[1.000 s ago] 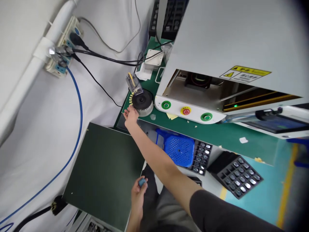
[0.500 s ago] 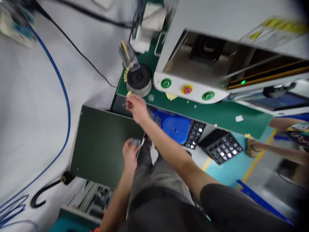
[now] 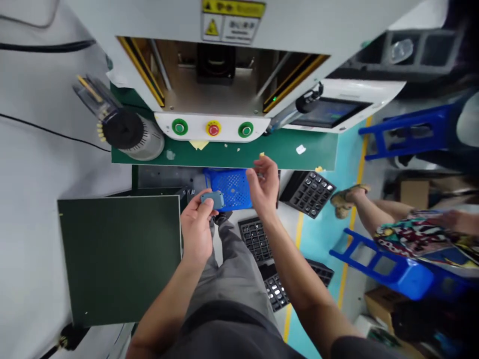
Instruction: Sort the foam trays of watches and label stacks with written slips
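My left hand [image 3: 197, 227] grips a small blue-grey rectangular case [image 3: 215, 200] with rounded corners, thumb on its upper face. It is held over the blue perforated stool [image 3: 235, 187], below the bench edge. My right hand [image 3: 265, 187] is raised to the right of the case, apart from it, at the front edge of the green bench [image 3: 209, 158]. Its fingers are curled in toward the thumb; what lies between them is too small to make out. A yellow scrap [image 3: 262, 154] shows on the bench just beyond those fingertips.
A white press machine [image 3: 168, 117] with two green buttons and a red one stands ahead. Left of it is a round dispenser [image 3: 130, 132] with yellow tabs. Black compartment trays [image 3: 310, 192] sit low at right. A dark green panel [image 3: 123, 259] lies left; another person's legs [image 3: 374, 209] are at right.
My view has swung right to face the machine. My right hand has left the dispenser and come beside the case. My left hand has brought the case forward, off the dark green panel.
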`<state>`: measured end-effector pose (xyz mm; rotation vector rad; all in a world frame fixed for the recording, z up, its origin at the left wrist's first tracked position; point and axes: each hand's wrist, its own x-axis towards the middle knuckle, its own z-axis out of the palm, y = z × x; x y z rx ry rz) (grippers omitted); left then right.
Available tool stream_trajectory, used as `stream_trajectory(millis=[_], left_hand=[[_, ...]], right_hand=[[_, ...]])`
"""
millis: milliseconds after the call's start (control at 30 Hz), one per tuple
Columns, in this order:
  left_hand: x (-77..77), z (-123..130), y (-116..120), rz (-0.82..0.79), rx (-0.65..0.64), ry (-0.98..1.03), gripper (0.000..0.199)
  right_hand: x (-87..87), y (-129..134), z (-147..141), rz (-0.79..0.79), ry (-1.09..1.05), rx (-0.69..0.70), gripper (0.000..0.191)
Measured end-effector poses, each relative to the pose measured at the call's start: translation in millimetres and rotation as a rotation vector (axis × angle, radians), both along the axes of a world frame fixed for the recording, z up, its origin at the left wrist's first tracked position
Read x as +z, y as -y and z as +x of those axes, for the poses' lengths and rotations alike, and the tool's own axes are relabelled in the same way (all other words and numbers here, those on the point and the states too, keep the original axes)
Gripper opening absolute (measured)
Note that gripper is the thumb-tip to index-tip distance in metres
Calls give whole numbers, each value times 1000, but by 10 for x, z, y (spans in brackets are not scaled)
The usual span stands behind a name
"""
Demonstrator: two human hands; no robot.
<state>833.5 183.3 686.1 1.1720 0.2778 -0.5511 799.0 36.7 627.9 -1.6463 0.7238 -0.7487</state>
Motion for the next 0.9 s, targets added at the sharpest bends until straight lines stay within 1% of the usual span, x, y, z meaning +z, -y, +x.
stream_trajectory(millis=[33,67,133,200,267,367,467,567,700,900], left_hand=[[-10,-35,94,1,-19,-5,42],[-26,-66,189,2,-35,-11,43],[-74,-117,379,11,-58,-23,45],[-135,-156,557,42,-71,-14,46],[-193,-195,707,83,-92,14,48],[-259,-262,869,139,-139,90,49],[-304,-337,959,182,-182,169,45],[-346,-404,999,213,-215,205,44],[-382,-466,1022,213,-244,209,43],[-367,-516,1054,209,-255,216,40]], right_hand=[[-21,119,-87,63,5,-13,47],[-20,214,-186,130,6,22,45],[41,342,-395,261,6,135,41],[133,426,-578,369,3,228,42],[196,518,-703,443,7,332,44],[180,696,-787,531,-7,494,49],[86,859,-825,589,-50,584,52],[16,950,-869,612,-78,623,53],[12,1001,-917,613,-106,636,56],[34,1051,-942,610,-124,648,59]])
